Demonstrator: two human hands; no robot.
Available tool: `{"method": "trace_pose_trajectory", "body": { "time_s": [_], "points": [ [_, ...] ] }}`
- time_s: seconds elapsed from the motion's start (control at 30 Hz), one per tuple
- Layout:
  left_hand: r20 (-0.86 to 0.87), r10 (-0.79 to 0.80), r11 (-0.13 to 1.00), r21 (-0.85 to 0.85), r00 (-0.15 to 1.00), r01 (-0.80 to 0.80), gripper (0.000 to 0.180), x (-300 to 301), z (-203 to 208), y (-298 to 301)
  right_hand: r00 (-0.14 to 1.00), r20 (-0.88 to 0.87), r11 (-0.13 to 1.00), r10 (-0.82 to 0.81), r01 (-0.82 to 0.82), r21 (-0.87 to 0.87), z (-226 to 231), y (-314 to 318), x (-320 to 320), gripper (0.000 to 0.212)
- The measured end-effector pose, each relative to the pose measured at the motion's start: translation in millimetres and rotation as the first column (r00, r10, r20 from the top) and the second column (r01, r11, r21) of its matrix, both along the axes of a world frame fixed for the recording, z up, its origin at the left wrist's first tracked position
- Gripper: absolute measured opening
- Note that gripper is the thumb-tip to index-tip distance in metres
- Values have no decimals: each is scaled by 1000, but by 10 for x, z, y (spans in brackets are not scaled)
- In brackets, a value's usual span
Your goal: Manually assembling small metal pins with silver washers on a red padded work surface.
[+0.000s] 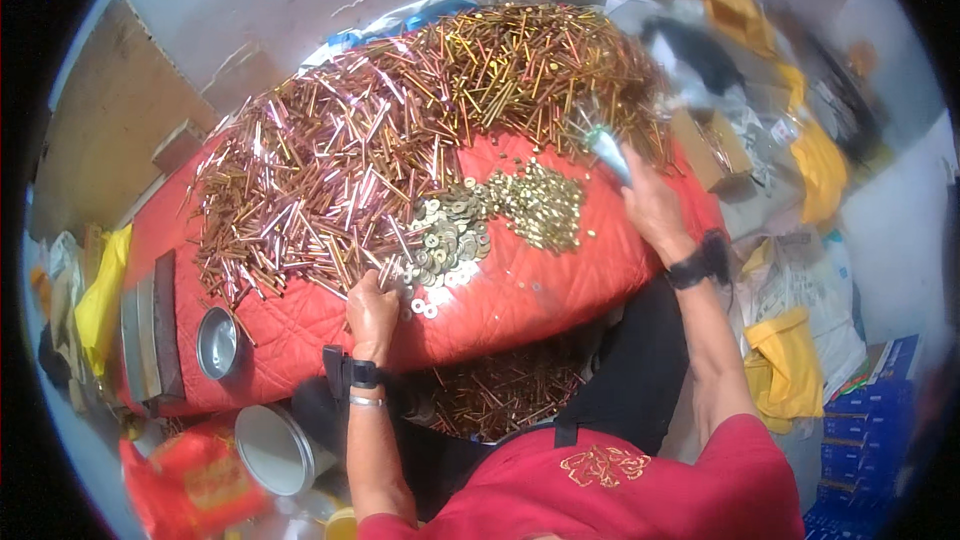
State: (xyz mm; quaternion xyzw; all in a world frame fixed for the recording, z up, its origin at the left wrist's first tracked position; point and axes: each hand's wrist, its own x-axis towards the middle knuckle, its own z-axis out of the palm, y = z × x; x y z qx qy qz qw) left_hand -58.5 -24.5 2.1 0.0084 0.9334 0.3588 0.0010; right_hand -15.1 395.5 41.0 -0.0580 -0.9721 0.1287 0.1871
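My left hand point(372, 310) is closed at the near edge of a big heap of copper-coloured metal rods point(310, 180), with several rod ends fanning out at its fingertips. Just right of it lie a pile of flat round washers point(445, 240) and a few pale ones nearer me. Beyond the washers is a pile of small brass-coloured nuts point(540, 205). My right hand point(655, 202) is wrapped round a slim white and green object point(607, 152), blurred, whose kind I cannot tell. It points toward the heap's right end.
A red quilted cover point(520, 305) lies under the piles. On the left stand a metal bowl point(217, 343) and a round tin point(273, 448). An open cardboard box point(708, 150) and yellow bags point(785, 355) are at the right, with blue boxes point(860, 440) below. More rods point(510, 395) lie between my legs.
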Motion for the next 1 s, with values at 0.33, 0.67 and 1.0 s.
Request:
{"method": "trace_pose_trajectory", "body": {
  "time_s": [0.33, 0.67, 1.0],
  "points": [
    [334, -4, 597, 757, 943, -266, 16, -194, 32, 122, 958, -106, 946, 268, -282, -157, 421, -710, -2282, 48],
    [468, -16, 418, 806, 884, -419, 15, -65, 396, 25, 948, 319, 977, 19, -85, 194, 454, -1015, -3735, 46],
    [420, -80, 147, 902, 904, -406, 14, -34, 184, -232, 981, 164, 928, 99, -31, -372, 117, -1105, -2480, 81]
  ]
}}
